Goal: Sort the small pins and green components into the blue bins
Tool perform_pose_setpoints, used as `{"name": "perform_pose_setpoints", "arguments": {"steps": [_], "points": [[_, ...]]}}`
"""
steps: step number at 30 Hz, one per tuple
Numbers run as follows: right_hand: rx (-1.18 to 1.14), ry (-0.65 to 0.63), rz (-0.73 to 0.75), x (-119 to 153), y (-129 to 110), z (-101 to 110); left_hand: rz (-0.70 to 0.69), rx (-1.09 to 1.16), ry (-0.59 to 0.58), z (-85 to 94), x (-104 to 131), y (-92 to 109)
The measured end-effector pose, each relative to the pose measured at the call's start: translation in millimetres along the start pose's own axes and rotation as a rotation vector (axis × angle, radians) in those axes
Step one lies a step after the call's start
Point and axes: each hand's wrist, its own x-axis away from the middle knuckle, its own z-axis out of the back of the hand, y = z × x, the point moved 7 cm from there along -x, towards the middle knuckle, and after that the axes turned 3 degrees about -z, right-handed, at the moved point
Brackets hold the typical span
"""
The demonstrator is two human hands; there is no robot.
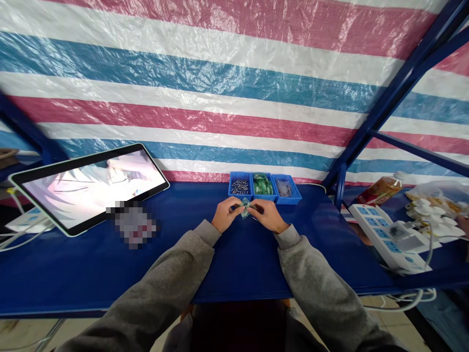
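Observation:
My left hand (pixel 226 213) and my right hand (pixel 270 215) meet just in front of three small blue bins. Between them is a small clear-and-green plastic packet (pixel 245 209), its edges pinched by the fingertips of both hands. What lies inside the packet is too small to tell. Small dark metal pieces, perhaps screws, fill the left bin (pixel 240 193). Green packets are heaped in the middle bin (pixel 264 197). Clear plastic pieces or bags lie in the right bin (pixel 288 200).
A tilted tablet screen (pixel 91 188) stands on the left of the blue table (pixel 242 264), beside a blurred-out item (pixel 135 226). To the right are a white power strip (pixel 384 237), a drink bottle (pixel 381 189) and cables. Blue metal posts (pixel 381 107) frame a striped plastic sheet (pixel 220 88).

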Motion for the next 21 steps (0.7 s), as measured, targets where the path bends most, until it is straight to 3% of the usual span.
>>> {"name": "perform_pose_setpoints", "arguments": {"steps": [8,21], "points": [[0.024,-0.019,-0.010,0.0,1.1,-1.5,0.090,0.153,0.021,-1.4,0.7,-5.6],[0.008,-0.053,-0.001,1.0,-0.8,-5.3,0.135,0.177,0.068,2.1,0.2,-8.1]]}}
